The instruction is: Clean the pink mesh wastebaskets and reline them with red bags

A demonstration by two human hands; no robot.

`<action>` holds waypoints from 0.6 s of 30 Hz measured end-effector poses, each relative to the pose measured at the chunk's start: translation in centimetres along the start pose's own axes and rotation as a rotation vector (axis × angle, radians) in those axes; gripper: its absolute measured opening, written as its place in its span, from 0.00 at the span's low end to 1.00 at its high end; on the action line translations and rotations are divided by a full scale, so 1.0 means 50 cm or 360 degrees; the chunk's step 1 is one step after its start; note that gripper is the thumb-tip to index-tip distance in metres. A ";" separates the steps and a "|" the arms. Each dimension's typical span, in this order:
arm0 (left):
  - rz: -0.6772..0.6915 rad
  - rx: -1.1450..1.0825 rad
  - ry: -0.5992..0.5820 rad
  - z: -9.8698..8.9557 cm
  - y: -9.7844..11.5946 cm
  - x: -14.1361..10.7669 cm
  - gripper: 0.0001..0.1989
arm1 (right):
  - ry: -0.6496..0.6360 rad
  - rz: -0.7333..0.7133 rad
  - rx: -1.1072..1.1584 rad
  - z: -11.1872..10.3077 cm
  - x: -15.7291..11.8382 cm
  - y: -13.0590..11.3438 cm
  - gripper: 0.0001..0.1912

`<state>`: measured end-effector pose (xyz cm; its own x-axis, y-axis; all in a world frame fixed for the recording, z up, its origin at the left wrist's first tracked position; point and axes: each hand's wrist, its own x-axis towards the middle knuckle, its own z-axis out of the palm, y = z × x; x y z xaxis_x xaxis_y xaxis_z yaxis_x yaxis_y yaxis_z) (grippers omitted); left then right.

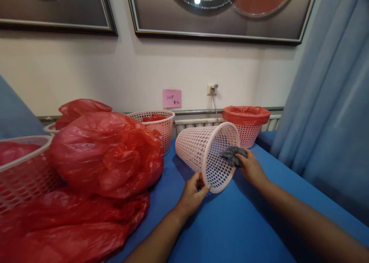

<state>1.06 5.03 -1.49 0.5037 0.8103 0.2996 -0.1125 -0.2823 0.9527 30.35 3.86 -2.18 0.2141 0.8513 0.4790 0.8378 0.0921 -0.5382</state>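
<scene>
A pale pink perforated plastic basket [191,142] lies tipped on its side on the blue surface, its mouth facing me and to the right. My left hand [192,193] grips the lower left of its rim, thumb on the edge. Bunched in my right hand [252,167] is a dark grey cloth [233,155], held at the basket's open mouth, partly inside the rim. Whether the cloth touches the inner wall I cannot tell.
Crumpled red plastic bags [106,155] cover the left side, beside a basket [25,170] holding red plastic. Farther back stand another basket [164,130] and a red-lined basket [250,134]. A blue curtain [325,101] hangs at the right; a wall socket [211,90] is behind.
</scene>
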 end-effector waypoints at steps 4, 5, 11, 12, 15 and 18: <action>0.0010 0.0030 0.0013 0.001 0.002 -0.004 0.17 | -0.0141 0.0068 0.0173 0.044 -0.054 -0.072 0.22; 0.0014 0.0039 0.0011 0.002 0.003 -0.005 0.17 | -0.0190 0.0085 0.0239 0.053 -0.077 -0.098 0.22; 0.0062 0.0124 -0.0007 0.003 0.005 -0.004 0.16 | -0.0667 0.0676 0.1608 -0.027 -0.106 -0.274 0.23; 0.0073 0.0147 -0.0012 0.002 0.006 -0.004 0.16 | -0.0655 0.0700 0.1734 -0.052 -0.083 -0.295 0.21; 0.0101 0.0233 -0.0030 -0.002 0.013 -0.004 0.14 | -0.0373 0.0640 0.1760 -0.107 0.017 -0.318 0.19; 0.0122 0.0321 -0.0046 -0.006 0.018 -0.007 0.12 | 0.0122 0.0529 0.1452 -0.126 0.126 -0.282 0.18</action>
<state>0.53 4.61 -0.71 0.5250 0.7683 0.3662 0.0212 -0.4419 0.8968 23.05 4.69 12.79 0.4286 0.8732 0.2320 0.0245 0.2455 -0.9691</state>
